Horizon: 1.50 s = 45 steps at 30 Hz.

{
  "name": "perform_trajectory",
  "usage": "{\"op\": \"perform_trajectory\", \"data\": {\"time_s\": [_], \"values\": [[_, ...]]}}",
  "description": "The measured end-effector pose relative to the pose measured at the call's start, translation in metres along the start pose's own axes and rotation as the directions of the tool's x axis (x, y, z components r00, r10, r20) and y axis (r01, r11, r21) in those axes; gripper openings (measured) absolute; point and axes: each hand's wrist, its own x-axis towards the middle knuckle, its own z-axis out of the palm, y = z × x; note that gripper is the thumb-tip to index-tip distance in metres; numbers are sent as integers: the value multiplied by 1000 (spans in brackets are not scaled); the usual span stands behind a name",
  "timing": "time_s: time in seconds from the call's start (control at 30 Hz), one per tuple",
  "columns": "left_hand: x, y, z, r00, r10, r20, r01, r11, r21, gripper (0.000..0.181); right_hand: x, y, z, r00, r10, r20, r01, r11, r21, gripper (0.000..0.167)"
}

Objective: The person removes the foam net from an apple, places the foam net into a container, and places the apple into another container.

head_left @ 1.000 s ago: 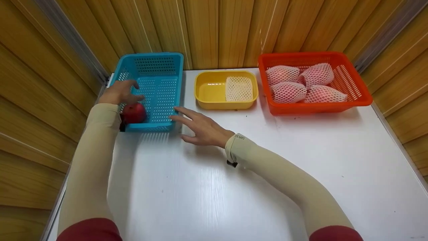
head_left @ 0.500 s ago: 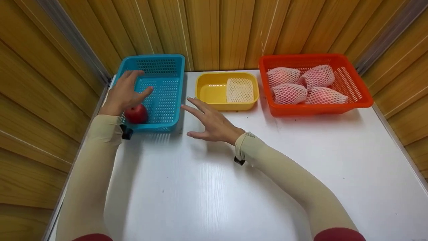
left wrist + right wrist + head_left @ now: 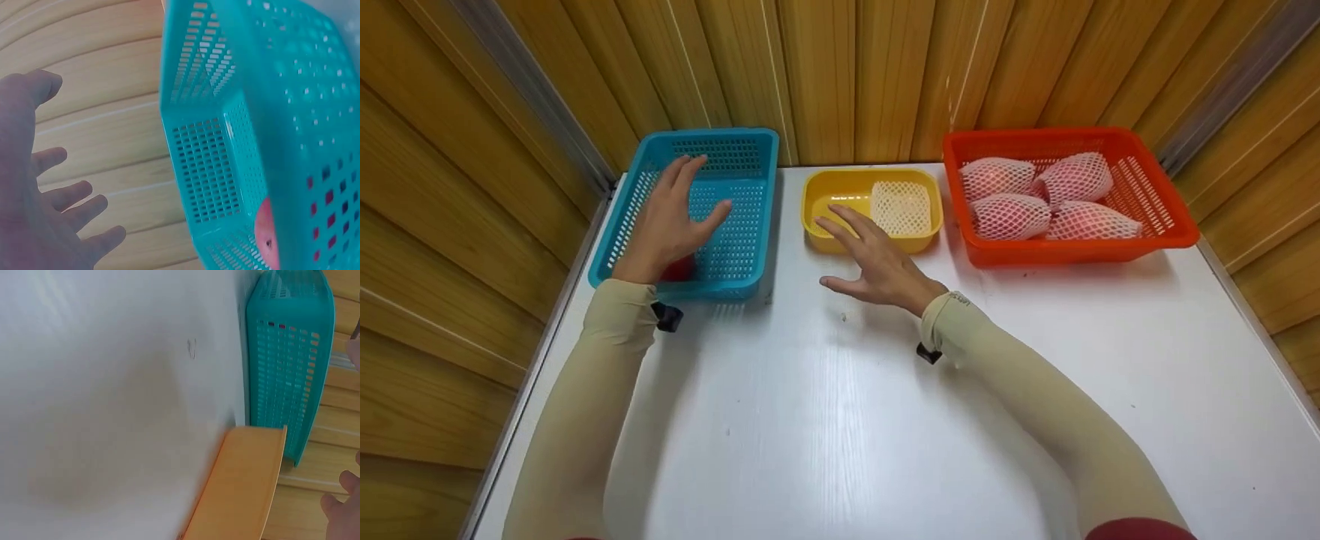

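Holds left hand (image 3: 669, 217) over blue basket (image 3: 770, 217), with fingers spread and gripping nothing, near red fruit (image 3: 265, 232) lying inside at the front end. Holds right hand (image 3: 881, 262), likewise spread and unladen, near yellow tub (image 3: 916, 244).

Blue basket (image 3: 731, 225), far left: perforated plastic, smooth, low sheen. Red fruit (image 3: 264, 228) in it – smooth skin. Yellow tub (image 3: 847, 184), far middle: solid plastic, glossy inside; white netting (image 3: 901, 208) in it looks like soft foam, matt. Orange basket (image 3: 1072, 253), far right: slotted plastic, slight shine, fruits (image 3: 1012, 216) in the same foam mesh. Tabletop (image 3: 825, 420) smooth white, semi-gloss, faint grain. Walls (image 3: 877, 82) wood-look panels – satin. Sleeves (image 3: 585, 405), near side: matt stretch cloth.
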Motion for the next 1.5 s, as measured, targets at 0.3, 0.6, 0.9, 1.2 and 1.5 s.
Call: {"op": "perform_trajectory", "data": {"time_s": [0.3, 0.6, 0.9, 1.2, 1.5], "values": [[-3, 16, 14, 999, 37, 14, -36, 997, -61, 83, -14, 22, -29, 995, 67, -72, -72, 996, -60, 89], [-9, 36, 27, 995, 100, 9, -99, 993, -67, 81, -19, 36, -59, 988, 112, -103, -126, 983, -137, 91], [-11, 62, 44, 987, 157, 17, -155, 983, -93, 83, -30, 60, -95, 978, 146, -148, -165, 978, -126, 92], [-8, 100, 66, 980, 199, 20, -195, 974, -117, 86, -49, 87, -128, 949, 280, -147, -302, 940, -161, 95], [-2, 134, 98, 966, 254, 38, -245, 956, -158, 86, -74, 113, -153, 913, 385, -133, -403, 901, -161, 98]]}}
